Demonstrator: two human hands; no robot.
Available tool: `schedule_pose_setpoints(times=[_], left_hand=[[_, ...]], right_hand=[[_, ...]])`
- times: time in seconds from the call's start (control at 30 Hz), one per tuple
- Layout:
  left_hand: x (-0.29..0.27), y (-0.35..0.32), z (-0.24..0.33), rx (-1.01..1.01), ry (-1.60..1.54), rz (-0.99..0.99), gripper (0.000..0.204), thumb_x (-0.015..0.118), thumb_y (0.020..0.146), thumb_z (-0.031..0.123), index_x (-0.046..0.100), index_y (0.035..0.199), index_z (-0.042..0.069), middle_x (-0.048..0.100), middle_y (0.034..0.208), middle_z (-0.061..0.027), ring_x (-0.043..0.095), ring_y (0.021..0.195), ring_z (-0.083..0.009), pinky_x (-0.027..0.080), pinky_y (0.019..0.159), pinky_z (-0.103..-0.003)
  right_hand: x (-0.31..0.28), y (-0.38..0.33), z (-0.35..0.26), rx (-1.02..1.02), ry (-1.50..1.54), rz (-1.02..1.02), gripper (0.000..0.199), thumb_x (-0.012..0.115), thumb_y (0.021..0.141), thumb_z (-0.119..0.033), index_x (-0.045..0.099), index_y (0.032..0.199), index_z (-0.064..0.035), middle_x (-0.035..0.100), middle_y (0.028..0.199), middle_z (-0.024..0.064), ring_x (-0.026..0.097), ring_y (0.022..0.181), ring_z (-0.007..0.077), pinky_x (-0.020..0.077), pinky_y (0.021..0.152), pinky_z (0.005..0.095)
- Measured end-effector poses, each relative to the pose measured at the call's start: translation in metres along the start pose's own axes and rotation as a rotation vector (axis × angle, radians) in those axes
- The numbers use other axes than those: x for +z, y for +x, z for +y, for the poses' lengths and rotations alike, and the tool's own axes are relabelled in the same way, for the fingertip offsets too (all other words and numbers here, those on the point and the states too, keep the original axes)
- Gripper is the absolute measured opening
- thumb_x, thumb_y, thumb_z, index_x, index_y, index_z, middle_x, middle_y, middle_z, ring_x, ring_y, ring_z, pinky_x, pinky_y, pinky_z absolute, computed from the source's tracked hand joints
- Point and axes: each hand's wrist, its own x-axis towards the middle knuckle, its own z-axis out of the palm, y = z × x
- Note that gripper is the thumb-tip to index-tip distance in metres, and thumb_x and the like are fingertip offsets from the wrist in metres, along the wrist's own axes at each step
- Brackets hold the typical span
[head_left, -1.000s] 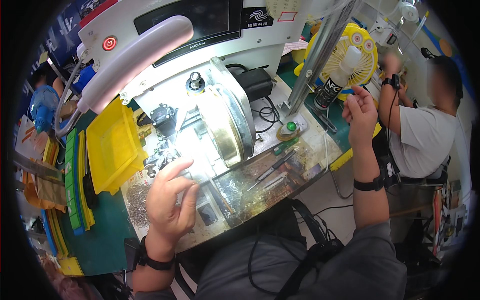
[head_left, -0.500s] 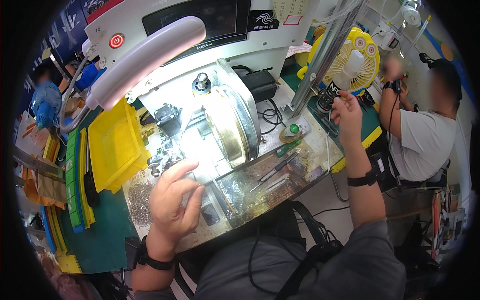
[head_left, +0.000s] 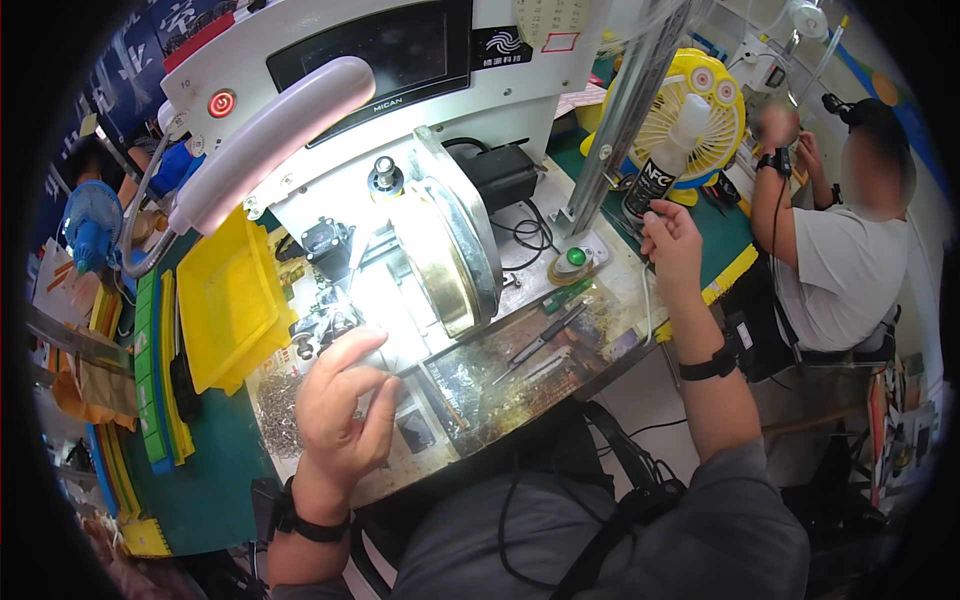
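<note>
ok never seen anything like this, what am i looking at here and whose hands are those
This is one picture from a wide fisheye camera worn on a person's head, looking down at their own two bare hands; that is why the edges bend. There is no robot.

The person sits at a cluttered workbench in front of a white machine with a dark screen, a red button and a shiny metal disc under bright light.

The left hand hovers with fingers curled by the lit spot; whether it pinches something small I cannot tell. The right hand reaches out to a black spray bottle beside a yellow fan.

A yellow tray and a green button also sit there. Another person works at the right.
</note>
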Motion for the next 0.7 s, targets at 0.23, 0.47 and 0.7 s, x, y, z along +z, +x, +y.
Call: schedule_pose_setpoints(times=[0.23,0.47,0.7], left_hand=[[0.000,-0.001,-0.001,-0.015,0.010,0.026,0.014,0.073,0.082,-0.004,0.064,0.091,0.000,0.069,0.113,-0.0229,0.070,0.103,-0.0366,0.055,0.090,-0.040],[0.002,-0.003,-0.002,-0.010,0.000,0.050,0.015,0.073,0.081,-0.005,0.066,0.094,0.000,0.069,0.113,-0.0231,0.069,0.102,-0.0357,0.055,0.088,-0.039],[0.003,0.001,-0.006,0.048,-0.010,0.052,0.018,0.073,0.077,-0.004,0.066,0.094,0.000,0.070,0.112,-0.0224,0.070,0.091,-0.0362,0.057,0.078,-0.039]], right_hand=[[-0.023,0.028,-0.045,-0.259,-0.029,0.142,0.032,0.068,0.096,-0.016,0.059,0.121,0.0016,0.058,0.082,-0.0023,0.054,0.064,0.0029,0.0366,0.054,0.0171],[-0.033,0.108,-0.087,-0.394,-0.581,0.187,0.050,0.077,0.088,-0.033,0.065,0.122,0.0018,0.060,0.082,0.0005,0.055,0.070,0.0078,0.0422,0.063,0.0242],[-0.042,0.121,-0.110,-0.620,-0.642,0.432,0.039,0.075,0.090,-0.034,0.073,0.110,-0.0004,0.070,0.090,0.0114,0.066,0.077,0.0172,0.0496,0.069,0.0282]])
